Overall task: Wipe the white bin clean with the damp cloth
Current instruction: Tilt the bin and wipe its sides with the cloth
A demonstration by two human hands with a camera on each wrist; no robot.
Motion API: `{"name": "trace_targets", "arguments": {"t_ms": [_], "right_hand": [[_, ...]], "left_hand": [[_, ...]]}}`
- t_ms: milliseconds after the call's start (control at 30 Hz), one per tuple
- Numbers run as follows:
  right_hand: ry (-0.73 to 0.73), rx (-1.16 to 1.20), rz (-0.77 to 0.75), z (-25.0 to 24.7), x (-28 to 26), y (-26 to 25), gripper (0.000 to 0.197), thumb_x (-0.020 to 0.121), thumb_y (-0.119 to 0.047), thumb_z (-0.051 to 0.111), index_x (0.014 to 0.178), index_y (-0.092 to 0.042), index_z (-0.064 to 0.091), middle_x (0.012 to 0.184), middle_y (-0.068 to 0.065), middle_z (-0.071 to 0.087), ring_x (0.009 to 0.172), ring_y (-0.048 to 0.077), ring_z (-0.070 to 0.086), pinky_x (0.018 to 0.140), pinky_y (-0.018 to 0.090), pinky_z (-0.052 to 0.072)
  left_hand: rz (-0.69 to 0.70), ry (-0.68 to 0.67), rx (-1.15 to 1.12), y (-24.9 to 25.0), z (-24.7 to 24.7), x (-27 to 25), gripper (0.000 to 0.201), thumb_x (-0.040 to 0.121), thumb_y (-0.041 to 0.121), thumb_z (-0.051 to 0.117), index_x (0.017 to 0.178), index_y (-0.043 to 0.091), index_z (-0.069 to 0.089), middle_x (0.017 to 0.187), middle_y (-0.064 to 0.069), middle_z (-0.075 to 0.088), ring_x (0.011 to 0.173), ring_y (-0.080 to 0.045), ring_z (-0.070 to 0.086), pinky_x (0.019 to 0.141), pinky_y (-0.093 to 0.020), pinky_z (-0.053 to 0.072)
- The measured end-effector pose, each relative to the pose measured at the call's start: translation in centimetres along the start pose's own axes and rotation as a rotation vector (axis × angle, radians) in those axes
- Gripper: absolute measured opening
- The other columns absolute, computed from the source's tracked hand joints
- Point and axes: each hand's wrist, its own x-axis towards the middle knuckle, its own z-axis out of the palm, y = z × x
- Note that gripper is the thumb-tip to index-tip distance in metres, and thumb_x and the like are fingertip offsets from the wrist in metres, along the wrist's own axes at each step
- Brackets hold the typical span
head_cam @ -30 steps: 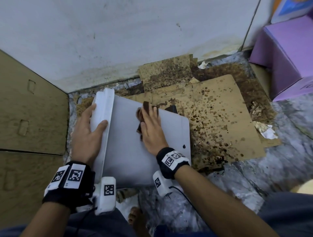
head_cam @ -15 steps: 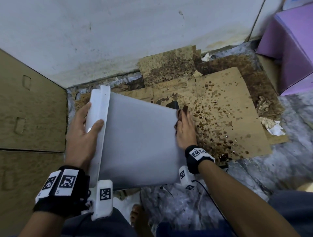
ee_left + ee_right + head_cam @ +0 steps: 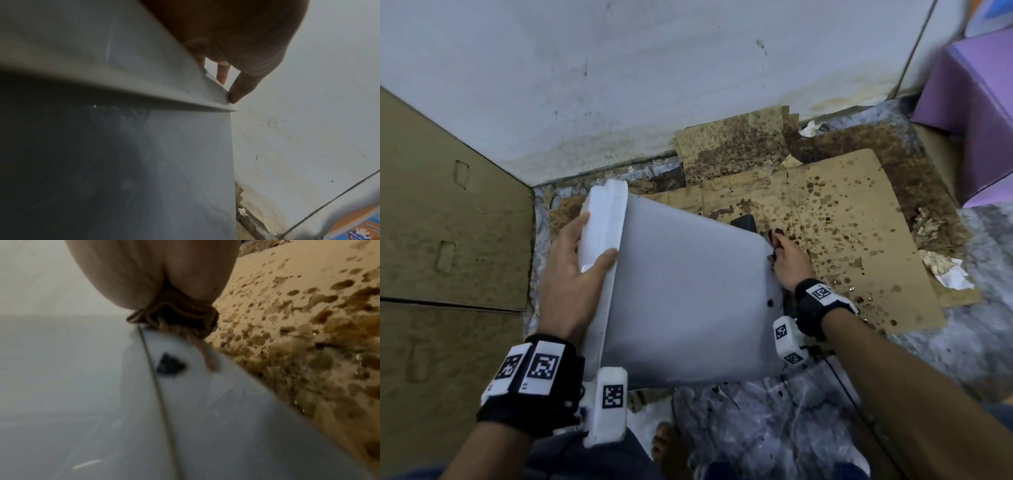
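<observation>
Right hand [image 3: 789,262] presses cloth [image 3: 174,318] on bin [image 3: 688,301] edge, seemingly.

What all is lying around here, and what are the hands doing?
white bin: one, white, tipped on its side on the floor.
damp cloth: one, brown, at the bin's base edge.
stained cardboard: several sheets, brown, spotted, on the floor by the wall.
purple box: one, far right.
crumpled paper: white scraps, right of the cardboard.
left hand: grips the bin's rim.
right hand: holds the cloth against the bin.
</observation>
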Motion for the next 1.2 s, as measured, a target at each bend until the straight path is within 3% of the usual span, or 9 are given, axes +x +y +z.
{"name": "trace_targets", "arguments": {"t_ms": [67,200,267,367,433,533,667,933,1200], "right_hand": [[-0.012,0.016,0.064,-1.4,0.0,-0.3,0.043,0.100,-0.007,0.033,0.142,-0.014,0.041,0.137,0.013,0.051,0.118,0.029,0.050,0.079,0.020,0.034],[0.082,0.078,0.071,-3.1,-0.9,-2.0,0.040,0.103,-0.015,0.031,0.142,-0.016,0.041,0.140,0.011,0.049,0.122,0.029,0.049,0.082,0.022,0.032],[0.085,0.138,-0.002,-3.1,-1.7,-4.0,0.040,0.103,-0.016,0.032,0.142,-0.017,0.041,0.137,0.008,0.051,0.119,0.026,0.050,0.084,0.021,0.034],[0.048,0.256,-0.157,-2.3,-3.5,-7.6,0.039,0.103,-0.015,0.033,0.140,-0.017,0.043,0.125,-0.001,0.054,0.092,0.011,0.057,0.068,0.014,0.040],[-0.035,0.364,-0.225,-1.1,-5.4,-9.5,0.039,0.103,-0.016,0.033,0.141,-0.018,0.041,0.126,-0.001,0.053,0.091,0.005,0.061,0.060,0.010,0.046],[-0.141,0.348,-0.381,1.0,-8.6,-11.2,0.040,0.103,-0.015,0.034,0.142,-0.019,0.040,0.138,0.002,0.048,0.117,0.017,0.055,0.086,0.022,0.052],[-0.143,0.147,-0.562,3.2,-11.2,-11.3,0.041,0.101,-0.009,0.035,0.141,-0.014,0.042,0.149,0.005,0.039,0.139,0.018,0.031,0.115,0.027,0.025],[-0.059,0.109,-0.631,4.4,-13.3,-11.7,0.048,0.098,-0.002,0.037,0.141,-0.022,0.043,0.156,-0.001,0.024,0.147,0.013,0.007,0.118,0.028,0.017],[0.090,0.150,-0.806,1.5,-14.3,-16.8,0.055,0.095,0.004,0.037,0.144,-0.021,0.039,0.155,-0.009,0.019,0.147,0.011,0.003,0.117,0.027,0.020]], "left_hand": [[0.007,-0.008,-0.001,0.3,0.0,-0.2,0.066,0.075,0.048,0.063,0.137,0.045,0.040,0.142,0.009,0.048,0.126,-0.017,0.048,0.105,-0.052,0.041],[0.027,-0.013,0.069,0.7,-0.1,-0.4,0.076,0.068,0.053,0.069,0.137,0.044,0.038,0.141,0.007,0.048,0.125,-0.019,0.050,0.103,-0.050,0.043],[0.037,-0.015,0.139,0.9,-0.2,-0.5,0.083,0.063,0.052,0.075,0.136,0.043,0.037,0.140,0.005,0.050,0.123,-0.021,0.052,0.100,-0.049,0.046],[0.016,0.018,0.234,1.1,-0.2,-0.6,0.095,0.054,0.048,0.076,0.140,0.031,0.039,0.136,0.000,0.055,0.119,-0.025,0.056,0.097,-0.049,0.048],[-0.003,0.053,0.223,1.2,-0.3,-0.8,0.095,0.050,0.045,0.073,0.139,0.027,0.045,0.132,-0.003,0.060,0.115,-0.026,0.059,0.095,-0.046,0.050],[-0.010,0.069,0.188,1.4,-0.5,-1.3,0.088,0.052,0.040,0.075,0.136,0.027,0.052,0.123,-0.006,0.066,0.109,-0.027,0.063,0.090,-0.038,0.053],[0.004,0.085,0.159,2.1,-0.8,-2.0,0.088,0.051,0.041,0.070,0.136,0.024,0.055,0.118,-0.010,0.068,0.104,-0.030,0.064,0.085,-0.032,0.049],[0.058,0.095,0.149,3.5,-0.9,-3.3,0.093,0.057,0.030,0.081,0.144,0.022,0.049,0.126,-0.014,0.065,0.115,-0.034,0.060,0.098,-0.039,0.049],[0.337,0.191,0.071,6.7,-3.8,-2.7,0.090,0.058,0.015,0.084,0.142,0.017,0.052,0.127,-0.008,0.064,0.111,-0.021,0.061,0.090,-0.023,0.042]]}}
